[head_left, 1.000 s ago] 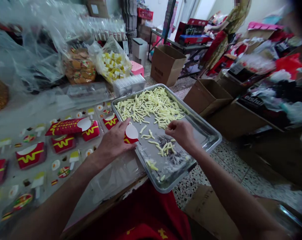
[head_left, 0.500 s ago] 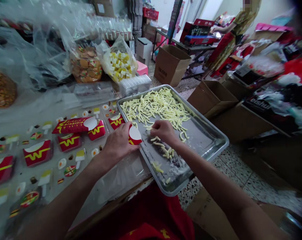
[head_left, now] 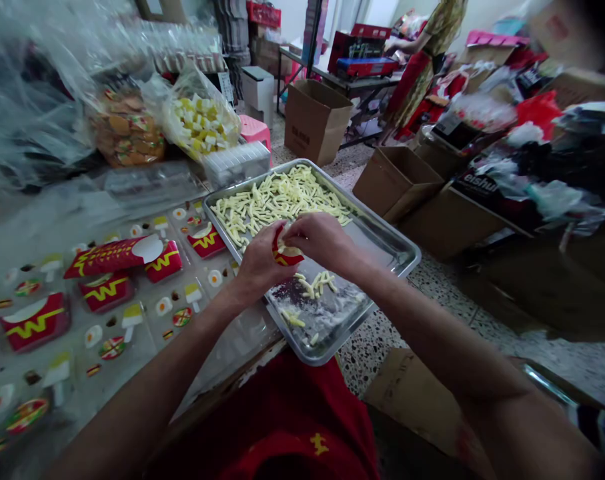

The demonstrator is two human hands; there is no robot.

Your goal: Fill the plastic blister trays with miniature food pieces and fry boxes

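Note:
My left hand (head_left: 263, 263) is wrapped around a small red fries box (head_left: 288, 256) with yellow markings, held over the near left part of a metal tray (head_left: 411, 259). At the box's mouth, my right hand (head_left: 319, 241) has its fingers pinched on pale toy fries, which the fingers mostly hide. A large heap of pale yellow toy fries (head_left: 282, 200) covers the far side of the tray. A smaller cluster of fries (head_left: 318, 284) lies below my hands, on a patch dusted with white powder.
Red fries boxes (head_left: 35, 321) and clear packs of miniature food pieces (head_left: 113, 347) cover the table at left. Bags of small pieces (head_left: 202, 127) stand behind. Cardboard boxes (head_left: 397, 179) sit on the floor beyond the tray. A person (head_left: 422, 60) stands at a far table.
My right hand has lifted from the fries on the tray to the box's mouth. My left hand has brought the box over the tray and tilted it. The view has shifted right.

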